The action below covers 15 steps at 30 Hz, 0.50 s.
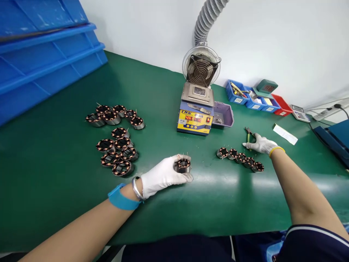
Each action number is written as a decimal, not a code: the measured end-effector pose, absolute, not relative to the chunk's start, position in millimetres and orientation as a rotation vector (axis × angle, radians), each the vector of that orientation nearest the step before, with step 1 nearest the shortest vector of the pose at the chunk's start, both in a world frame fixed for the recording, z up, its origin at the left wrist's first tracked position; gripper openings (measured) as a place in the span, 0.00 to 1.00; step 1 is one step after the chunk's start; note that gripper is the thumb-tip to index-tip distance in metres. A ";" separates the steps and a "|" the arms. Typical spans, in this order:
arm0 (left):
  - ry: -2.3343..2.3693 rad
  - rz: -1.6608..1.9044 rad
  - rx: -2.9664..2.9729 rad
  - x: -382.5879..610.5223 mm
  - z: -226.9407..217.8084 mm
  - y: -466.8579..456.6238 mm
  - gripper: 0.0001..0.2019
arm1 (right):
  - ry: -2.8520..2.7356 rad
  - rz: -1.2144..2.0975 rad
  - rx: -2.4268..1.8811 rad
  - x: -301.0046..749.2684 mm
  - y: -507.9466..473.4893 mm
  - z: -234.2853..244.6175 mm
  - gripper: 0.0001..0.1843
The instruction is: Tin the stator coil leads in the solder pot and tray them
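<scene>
My left hand (166,174), in a white glove, is wrapped round a motor stator (183,166), a short metal ring with copper windings, at the middle front of the table. Small wire ends stick up from its top. Out to the right, my right hand (260,144), gloved too, has its fingers round the green handles of small wire cutters (248,137), whose jaws point away from me. Between my hands several smaller-looking stators (241,158) stand in a slanting row. More stators (120,143) stand grouped left of my left hand.
A yellow-and-blue solder pot (195,118) stands at centre back, with a fume fan (201,72) behind it. A purple tray (227,114) sits beside it. Blue bins (236,95), a red bin (282,105) and a paper slip (285,134) lie right. Stacked blue crates (49,58) fill the left.
</scene>
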State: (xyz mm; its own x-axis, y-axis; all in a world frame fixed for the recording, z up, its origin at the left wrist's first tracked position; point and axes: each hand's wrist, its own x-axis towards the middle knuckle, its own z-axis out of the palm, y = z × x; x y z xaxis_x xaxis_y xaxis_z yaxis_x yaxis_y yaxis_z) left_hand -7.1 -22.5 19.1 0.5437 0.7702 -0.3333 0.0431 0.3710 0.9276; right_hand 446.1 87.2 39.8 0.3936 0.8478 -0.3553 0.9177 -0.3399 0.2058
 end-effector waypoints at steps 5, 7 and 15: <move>0.943 0.503 1.132 -6.0 23.8 -23.3 0.31 | 1.602 -0.236 2.185 457.2 79.2 41.3 0.55; 0.944 0.492 1.129 -5.6 25.2 -23.2 0.31 | 1.634 -0.204 2.120 458.8 80.4 44.0 0.49; 0.902 0.453 1.347 -10.0 24.3 -21.9 0.23 | 1.463 -0.028 2.424 434.2 78.4 41.0 0.27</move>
State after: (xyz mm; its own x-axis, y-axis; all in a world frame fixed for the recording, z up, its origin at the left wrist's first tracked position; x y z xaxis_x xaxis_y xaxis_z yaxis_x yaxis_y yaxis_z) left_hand -10.0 -21.9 24.3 0.5998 0.7446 -0.2929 0.2092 0.2074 0.9556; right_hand 434.2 78.4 41.0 0.4788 0.8604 -0.1745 0.8665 -0.4312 0.2514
